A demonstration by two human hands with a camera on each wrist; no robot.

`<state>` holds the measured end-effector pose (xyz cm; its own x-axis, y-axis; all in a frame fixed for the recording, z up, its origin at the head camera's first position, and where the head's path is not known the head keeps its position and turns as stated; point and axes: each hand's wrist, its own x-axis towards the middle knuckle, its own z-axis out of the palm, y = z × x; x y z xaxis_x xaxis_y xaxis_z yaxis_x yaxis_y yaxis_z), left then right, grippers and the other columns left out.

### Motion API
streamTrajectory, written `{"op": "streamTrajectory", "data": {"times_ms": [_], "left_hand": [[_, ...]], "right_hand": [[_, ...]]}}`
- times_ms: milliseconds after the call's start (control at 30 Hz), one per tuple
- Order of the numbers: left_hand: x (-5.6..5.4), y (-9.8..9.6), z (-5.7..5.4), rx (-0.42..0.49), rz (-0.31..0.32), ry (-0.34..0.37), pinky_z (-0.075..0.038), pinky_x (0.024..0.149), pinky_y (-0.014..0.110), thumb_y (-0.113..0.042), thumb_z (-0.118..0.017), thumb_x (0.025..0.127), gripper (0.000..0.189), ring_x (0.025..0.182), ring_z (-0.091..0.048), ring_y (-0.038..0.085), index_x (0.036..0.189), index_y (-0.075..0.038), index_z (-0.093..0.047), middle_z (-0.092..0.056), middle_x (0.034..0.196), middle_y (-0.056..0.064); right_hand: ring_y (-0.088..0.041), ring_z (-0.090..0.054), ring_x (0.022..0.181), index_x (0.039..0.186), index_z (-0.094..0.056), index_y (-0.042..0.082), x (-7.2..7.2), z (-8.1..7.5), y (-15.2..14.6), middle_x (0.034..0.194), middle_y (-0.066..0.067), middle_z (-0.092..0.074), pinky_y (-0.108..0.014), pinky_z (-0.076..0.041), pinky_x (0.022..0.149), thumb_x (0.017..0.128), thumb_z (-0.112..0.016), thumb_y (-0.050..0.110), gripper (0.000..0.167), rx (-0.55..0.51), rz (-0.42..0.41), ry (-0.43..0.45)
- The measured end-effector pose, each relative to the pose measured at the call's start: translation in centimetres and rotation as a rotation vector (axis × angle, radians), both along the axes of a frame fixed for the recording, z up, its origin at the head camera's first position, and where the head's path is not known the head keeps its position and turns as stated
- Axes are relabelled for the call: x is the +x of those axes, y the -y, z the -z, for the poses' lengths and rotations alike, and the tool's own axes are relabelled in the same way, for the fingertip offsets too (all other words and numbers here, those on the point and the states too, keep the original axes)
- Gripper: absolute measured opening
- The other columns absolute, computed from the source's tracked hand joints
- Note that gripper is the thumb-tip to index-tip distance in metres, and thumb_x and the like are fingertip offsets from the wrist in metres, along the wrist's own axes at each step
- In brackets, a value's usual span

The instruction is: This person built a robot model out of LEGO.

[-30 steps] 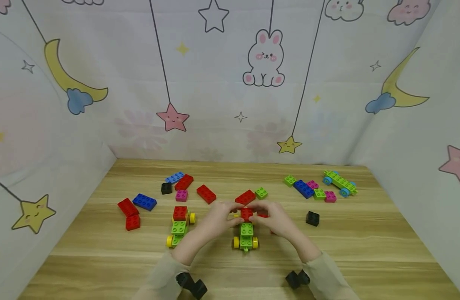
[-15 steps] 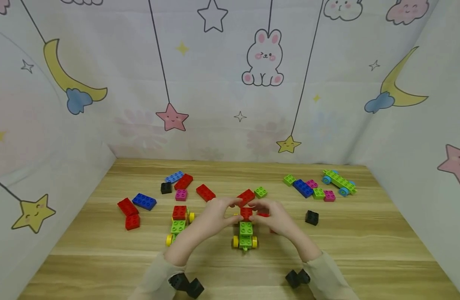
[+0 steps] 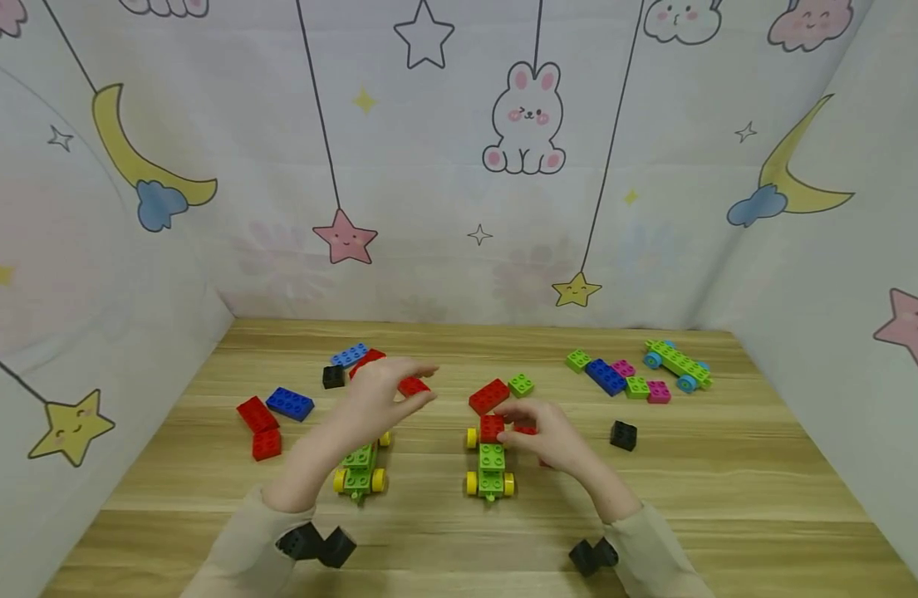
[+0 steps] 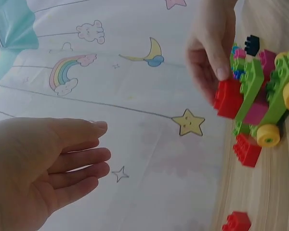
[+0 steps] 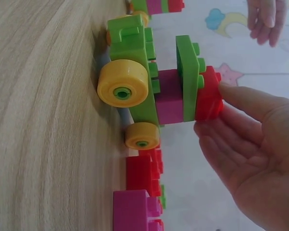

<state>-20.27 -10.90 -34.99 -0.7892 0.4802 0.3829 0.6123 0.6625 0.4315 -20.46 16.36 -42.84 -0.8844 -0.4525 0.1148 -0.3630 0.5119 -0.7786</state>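
Note:
My right hand (image 3: 544, 432) holds the red brick (image 5: 208, 98) on top of a toy car (image 3: 492, 469), with the thumb on its near side and the fingers at the far side. Under that brick the right wrist view shows a green plate (image 5: 187, 72), a magenta brick (image 5: 168, 98) and a green base with yellow wheels (image 5: 123, 83). Fingers spread and holding nothing, my left hand (image 3: 372, 399) is raised in the air near a second car (image 3: 357, 469). That hand hides the second car's red top in the head view.
Red bricks (image 3: 257, 413) and a blue brick (image 3: 290, 404) lie at the left. Behind the held car are another red brick (image 3: 489, 396) and a green one (image 3: 521, 384). A black brick (image 3: 623, 435) and a green blue-wheeled base (image 3: 679, 365) sit to the right.
My left hand has come off the middle car and swung left and up, covering part of the second car and some red bricks. My right hand stays at the red brick.

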Motion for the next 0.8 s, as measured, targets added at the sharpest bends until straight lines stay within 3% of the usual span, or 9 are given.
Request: {"op": "streamTrajectory", "data": {"times_ms": [167,367,800], "left_hand": [[-1.4,3.0,-0.8,-0.020,-0.066,0.024,-0.055,0.090,0.047,-0.014,-0.071,0.090,0.031,0.108,-0.065,0.032,0.118,0.000,-0.068,-0.070,0.115,0.015],[-3.6,6.2,-0.7,-0.015,-0.091,0.015,-0.054,0.090,0.049,-0.009,-0.070,0.089,0.031,0.106,-0.065,0.036,0.117,0.004,-0.067,-0.070,0.114,0.020],[-7.8,10.5,1.7,-0.093,-0.167,0.071,-0.050,0.094,0.054,-0.009,-0.066,0.092,0.035,0.111,-0.060,0.041,0.123,0.005,-0.063,-0.065,0.121,0.024]], "right_hand": [[-0.036,-0.063,0.111,0.123,-0.063,-0.003,0.1,0.0,0.0,0.121,-0.018,-0.067,-0.050,-0.052,0.094,0.093,-0.066,0.017,0.036,-0.009,-0.006,0.003],[-0.035,-0.063,0.111,0.123,-0.064,-0.001,0.1,-0.1,0.1,0.120,-0.016,-0.067,-0.050,-0.052,0.094,0.093,-0.067,0.018,0.035,-0.002,0.001,0.009],[-0.035,-0.063,0.111,0.122,-0.065,0.003,0.0,0.2,0.1,0.120,-0.016,-0.067,-0.050,-0.052,0.094,0.093,-0.068,0.019,0.034,-0.007,0.013,0.023]]}}
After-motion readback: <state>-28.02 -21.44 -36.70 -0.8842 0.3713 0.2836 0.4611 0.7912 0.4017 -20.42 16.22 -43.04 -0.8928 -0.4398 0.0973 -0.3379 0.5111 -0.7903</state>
